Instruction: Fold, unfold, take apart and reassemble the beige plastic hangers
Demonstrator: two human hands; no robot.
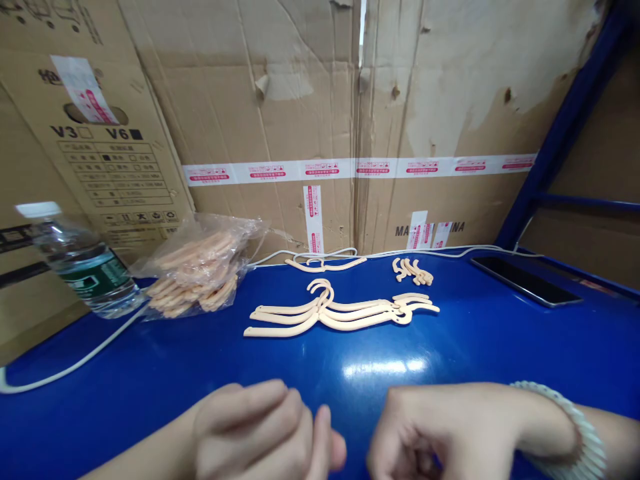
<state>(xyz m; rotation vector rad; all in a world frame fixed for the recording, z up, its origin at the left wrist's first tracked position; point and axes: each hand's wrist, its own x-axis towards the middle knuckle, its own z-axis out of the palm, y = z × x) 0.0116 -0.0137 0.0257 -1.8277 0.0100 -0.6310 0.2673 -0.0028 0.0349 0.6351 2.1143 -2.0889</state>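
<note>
My left hand (265, 430) is at the bottom centre with its fingers curled in; whatever it may hold is hidden. To its right, my right hand (445, 427) bends downward with closed fingers, their tips partly cut off by the lower edge. Beyond both hands, several peach-coloured plastic hanger pieces (280, 328) lie overlapped on the blue table (200, 360), hooks pointing away. A further hanger piece (340, 266) lies behind them, near the cardboard. Small curved hooks (413, 272) form a group at the back right. Neither hand touches these pieces.
A clear bag (200, 260) of peach pieces and a water bottle (95, 270) stand at the left. A white cable (90, 363) runs along the left and back. A black phone (525, 280) lies at the right. Cardboard (280, 120) walls the back; a blue frame (555, 127) rises right.
</note>
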